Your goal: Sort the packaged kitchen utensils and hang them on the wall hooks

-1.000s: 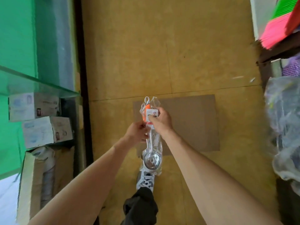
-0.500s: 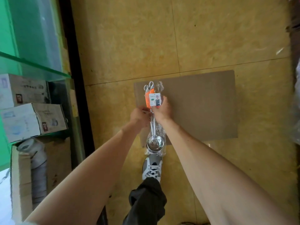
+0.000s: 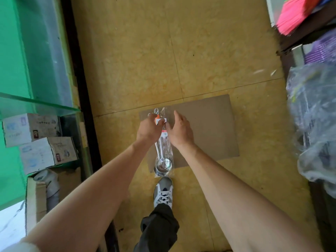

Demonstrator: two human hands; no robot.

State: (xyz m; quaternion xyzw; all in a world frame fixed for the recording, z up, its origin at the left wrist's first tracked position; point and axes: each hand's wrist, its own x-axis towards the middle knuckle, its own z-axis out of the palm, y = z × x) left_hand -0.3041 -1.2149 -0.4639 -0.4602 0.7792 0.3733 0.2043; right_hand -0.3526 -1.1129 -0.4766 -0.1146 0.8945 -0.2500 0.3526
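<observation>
Clear sleeve (image 3: 167, 150) holding steel ladles (image 3: 163, 165), left hand (image 3: 148, 129) gripping top

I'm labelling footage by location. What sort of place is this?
Probably a small housewares shop or its stockroom: the left hand holds packaged ladles with a retail label, boxed stock sits by a glass shelf, and plastic-wrapped goods pile up at the right.

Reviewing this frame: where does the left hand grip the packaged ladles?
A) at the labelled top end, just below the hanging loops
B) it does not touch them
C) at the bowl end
A: the left hand pinches the packaged ladles at the orange label, and the bowls hang down near the shoe.
</observation>
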